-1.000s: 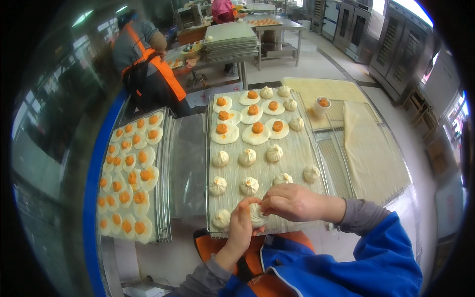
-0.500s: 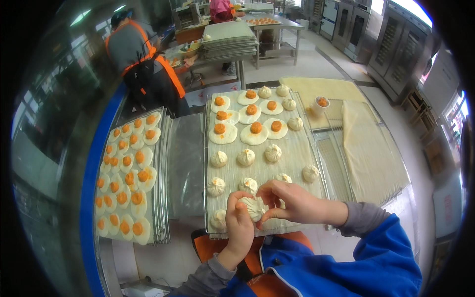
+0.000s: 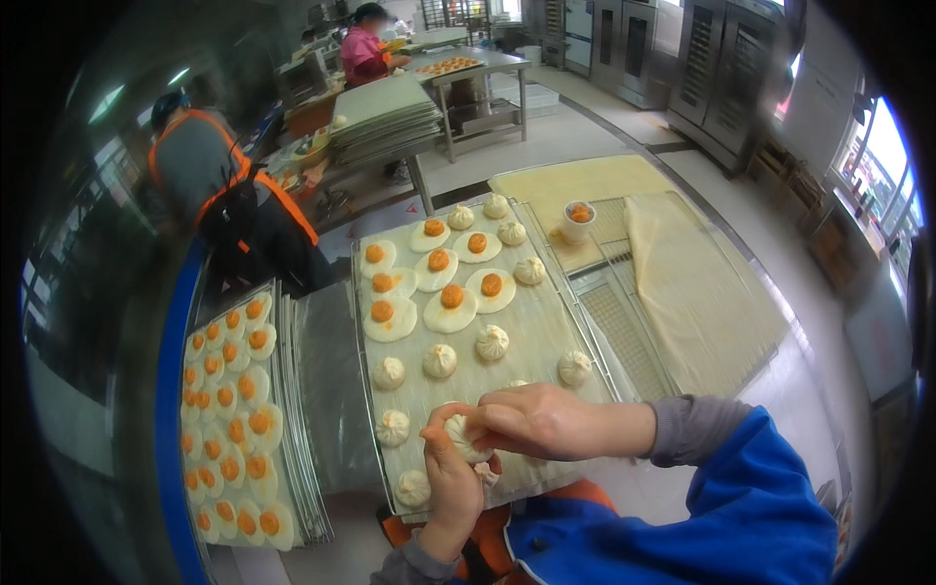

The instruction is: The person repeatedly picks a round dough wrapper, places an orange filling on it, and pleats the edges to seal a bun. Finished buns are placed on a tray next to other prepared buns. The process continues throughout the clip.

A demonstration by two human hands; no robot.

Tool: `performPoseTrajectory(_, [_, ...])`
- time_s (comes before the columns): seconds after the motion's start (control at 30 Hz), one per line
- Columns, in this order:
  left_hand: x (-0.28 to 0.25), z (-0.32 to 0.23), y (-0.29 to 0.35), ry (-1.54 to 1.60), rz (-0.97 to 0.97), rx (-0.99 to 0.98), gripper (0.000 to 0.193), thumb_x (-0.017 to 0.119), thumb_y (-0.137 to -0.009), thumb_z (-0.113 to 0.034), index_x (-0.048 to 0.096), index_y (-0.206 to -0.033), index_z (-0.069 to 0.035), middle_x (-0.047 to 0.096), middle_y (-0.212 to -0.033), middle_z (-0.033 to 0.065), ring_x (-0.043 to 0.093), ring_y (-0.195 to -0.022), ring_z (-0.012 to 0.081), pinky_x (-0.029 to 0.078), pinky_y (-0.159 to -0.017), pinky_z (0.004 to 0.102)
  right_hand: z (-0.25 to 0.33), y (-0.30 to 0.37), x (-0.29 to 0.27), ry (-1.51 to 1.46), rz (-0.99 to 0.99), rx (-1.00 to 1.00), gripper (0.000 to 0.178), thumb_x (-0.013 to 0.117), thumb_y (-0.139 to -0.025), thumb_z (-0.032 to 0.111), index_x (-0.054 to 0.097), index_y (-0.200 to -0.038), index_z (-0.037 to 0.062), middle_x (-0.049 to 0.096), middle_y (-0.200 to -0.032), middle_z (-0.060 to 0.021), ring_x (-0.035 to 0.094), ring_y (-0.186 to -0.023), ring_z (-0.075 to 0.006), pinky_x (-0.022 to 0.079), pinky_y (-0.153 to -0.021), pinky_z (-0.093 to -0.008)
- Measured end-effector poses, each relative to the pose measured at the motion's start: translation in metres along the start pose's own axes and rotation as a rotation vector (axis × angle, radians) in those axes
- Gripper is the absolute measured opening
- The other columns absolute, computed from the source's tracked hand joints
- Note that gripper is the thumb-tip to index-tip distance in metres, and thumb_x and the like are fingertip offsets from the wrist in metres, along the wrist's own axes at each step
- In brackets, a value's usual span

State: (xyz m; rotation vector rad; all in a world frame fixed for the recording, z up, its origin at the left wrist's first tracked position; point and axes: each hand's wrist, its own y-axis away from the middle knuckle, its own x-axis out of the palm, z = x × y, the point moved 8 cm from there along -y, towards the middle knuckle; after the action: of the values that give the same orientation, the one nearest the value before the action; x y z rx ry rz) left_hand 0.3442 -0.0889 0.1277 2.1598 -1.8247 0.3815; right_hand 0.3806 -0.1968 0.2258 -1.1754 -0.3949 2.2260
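Note:
Above the near part of the wire tray (image 3: 609, 366) I hold a pleated white dough bun (image 3: 462, 441). My left hand (image 3: 453, 483) cups it from the left and below. My right hand (image 3: 546, 421) is closed over its top right, fingertips at the pleats and partly hidden. On the tray's lined surface, pleated buns (image 3: 439, 361) stand in rows around my hands and up its far right side. Flat dough rounds (image 3: 450, 310) topped with orange filling (image 3: 451, 295) lie on the tray's far left part.
At left, a stack of trays (image 3: 294, 429) carries more filled rounds. A white cup of orange filling (image 3: 578, 220) stands beyond a pale cloth sheet (image 3: 697, 292) at right. One person (image 3: 219, 185) in an orange-trimmed apron bends at far left; another person (image 3: 361, 54) in pink works behind.
My view has swung, shifting the scene left and tilting the trays. Both hands stay on the bun; my right hand has turned and closed further over its top.

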Motion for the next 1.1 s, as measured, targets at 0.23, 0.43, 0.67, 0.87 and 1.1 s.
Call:
performPoseTrajectory(0.23, [0.021, 0.023, -0.04, 0.086, -0.002, -0.271, 0.081, 0.025, -0.1, -0.079, 0.056, -0.116, -0.006, 0.065, -0.085, 0.0078, 0.062, -0.064, 0.019, 0.044, -0.046, 0.0304, -0.024, 0.003, -0.026, -0.003, 0.078, -0.052, 0.016, 0.068, -0.084, 0.005, 0.053, -0.09, 0.0048, 0.063, -0.088, -0.0101, 0.068, -0.08, -0.0317, 0.056, -0.067, -0.04])
performPoseTrajectory(0.43, [0.032, 0.028, -0.079, 0.135, -0.002, -0.296, 0.072, 0.027, -0.102, -0.076, 0.054, -0.108, -0.01, 0.064, -0.085, 0.0096, 0.061, -0.058, 0.0204, 0.043, -0.043, 0.0313, -0.128, 0.033, -0.085, -0.081, -0.084, 0.336, 0.033, 0.071, -0.092, 0.016, 0.058, -0.12, 0.0048, 0.067, -0.108, -0.0133, 0.07, -0.093, -0.0289, 0.056, -0.08, -0.0411])
performPoseTrajectory(0.67, [-0.011, 0.063, -0.086, 0.305, -0.113, -0.507, 0.046, 0.045, -0.107, -0.056, 0.065, -0.097, -0.016, 0.07, -0.082, 0.0023, 0.065, -0.062, 0.016, 0.05, -0.043, 0.0293, -0.347, 0.106, -0.256, 0.687, -0.471, 0.772, 0.014, 0.068, -0.094, 0.014, 0.074, -0.104, 0.0071, 0.069, -0.105, -0.0129, 0.069, -0.093, -0.032, 0.056, -0.083, -0.0416])
performPoseTrajectory(0.87, [-0.019, 0.067, -0.081, 0.294, -0.223, -0.532, 0.048, 0.04, -0.109, -0.055, 0.065, -0.098, -0.015, 0.071, -0.083, 0.0041, 0.068, -0.067, 0.019, 0.054, -0.051, 0.0316, -0.387, 0.12, -0.244, 0.825, -0.361, 0.714, 0.011, 0.069, -0.09, 0.012, 0.074, -0.099, 0.0097, 0.071, -0.1, -0.0084, 0.069, -0.093, -0.0312, 0.056, -0.08, -0.0419])
performPoseTrajectory(1.1, [-0.023, 0.079, -0.083, 0.343, -0.174, -0.514, 0.048, 0.038, -0.11, -0.053, 0.064, -0.103, -0.014, 0.071, -0.089, 0.0054, 0.069, -0.076, 0.0196, 0.057, -0.059, 0.0322, -0.38, 0.109, -0.242, 0.907, -0.341, 0.605, 0.007, 0.068, -0.085, 0.012, 0.074, -0.089, 0.0099, 0.071, -0.093, -0.0071, 0.069, -0.088, -0.0319, 0.056, -0.078, -0.0414])
